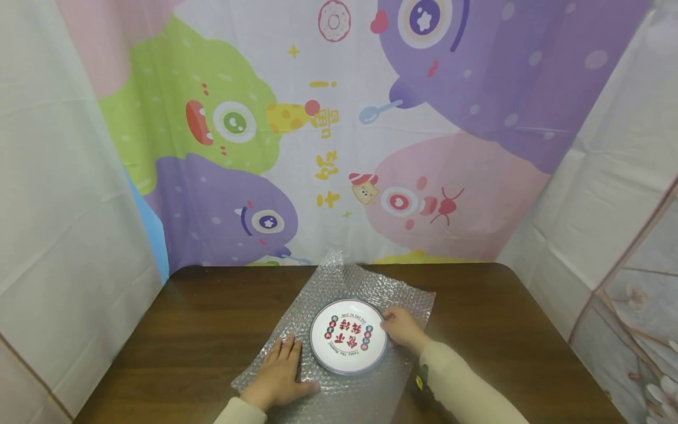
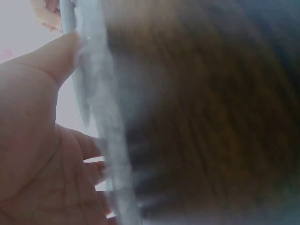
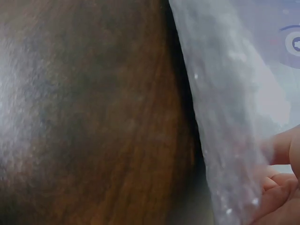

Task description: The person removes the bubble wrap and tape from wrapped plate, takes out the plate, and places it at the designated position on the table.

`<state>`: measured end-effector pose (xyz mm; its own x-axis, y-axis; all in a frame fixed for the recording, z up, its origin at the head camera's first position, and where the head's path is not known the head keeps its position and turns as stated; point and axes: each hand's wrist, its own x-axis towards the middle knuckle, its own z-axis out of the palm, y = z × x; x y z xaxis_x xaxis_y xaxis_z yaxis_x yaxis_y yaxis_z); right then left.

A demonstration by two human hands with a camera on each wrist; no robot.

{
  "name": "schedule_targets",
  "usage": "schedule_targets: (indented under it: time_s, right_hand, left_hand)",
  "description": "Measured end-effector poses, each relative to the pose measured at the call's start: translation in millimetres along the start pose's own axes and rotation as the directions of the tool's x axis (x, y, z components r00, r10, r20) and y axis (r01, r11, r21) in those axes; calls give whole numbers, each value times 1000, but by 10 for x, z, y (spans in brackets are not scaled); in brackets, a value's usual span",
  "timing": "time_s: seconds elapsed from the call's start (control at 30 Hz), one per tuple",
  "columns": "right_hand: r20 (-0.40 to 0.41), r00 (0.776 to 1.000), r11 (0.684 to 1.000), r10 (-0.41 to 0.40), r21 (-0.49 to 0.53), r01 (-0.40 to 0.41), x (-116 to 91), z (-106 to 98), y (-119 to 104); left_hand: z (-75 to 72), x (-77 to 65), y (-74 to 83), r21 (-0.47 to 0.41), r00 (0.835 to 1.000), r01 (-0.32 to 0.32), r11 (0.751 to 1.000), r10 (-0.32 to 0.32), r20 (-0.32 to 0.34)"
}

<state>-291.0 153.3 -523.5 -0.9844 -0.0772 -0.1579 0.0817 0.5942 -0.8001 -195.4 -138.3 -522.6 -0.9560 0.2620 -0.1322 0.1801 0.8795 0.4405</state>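
Observation:
A round white plate [image 1: 348,360] with red characters and a dark rim lies on a sheet of bubble wrap [image 1: 371,285]. My left hand [image 1: 276,374] rests flat on the wrap, left of the plate, its fingers spread and pointing away from me. At the plate's right rim, my right hand [image 1: 405,330] pinches the edge with bent fingers. In the left wrist view, the palm of the left hand [image 2: 33,145] faces the wrap [image 2: 105,98]. The right wrist view has the right hand's fingers [image 3: 281,150] partly hidden behind the wrap's edge [image 3: 220,103].
Beneath the wrap is a dark brown wooden table [image 1: 196,330]. Behind it hangs a curtain [image 1: 318,229] printed with cartoon monsters, and pale cloth [image 1: 69,176] hangs at the left side. The wrap reaches the table's back edge. A dark band with a yellow mark [image 1: 420,383] shows at the right wrist.

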Motion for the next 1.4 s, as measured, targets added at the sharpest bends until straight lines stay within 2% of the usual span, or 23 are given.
schedule_targets:
  time_s: [0.37,0.57,0.83,1.1,1.4]
  right_hand:
    - [-66,995,997,-77,21,78,-57,-103,-7]
    - [-109,992,996,-58,55,64,-68,-221,27]
    - [-134,990,994,-35,95,48,-121,-514,61]
    - [-128,992,985,12,173,10,-206,-855,213]
    - [-190,980,995,53,88,-37,-270,-1215,574]
  left_hand:
    - [-15,-7,15,6,1000,6,1000,-6,10]
    - [-19,-14,7,12,1000,15,1000,-16,10]
    - [-32,-22,19,4,1000,15,1000,-15,11]
    - [-24,-23,13,11,1000,0,1000,-1,18]
    - [-30,-26,15,10,1000,-2,1000,1,26]
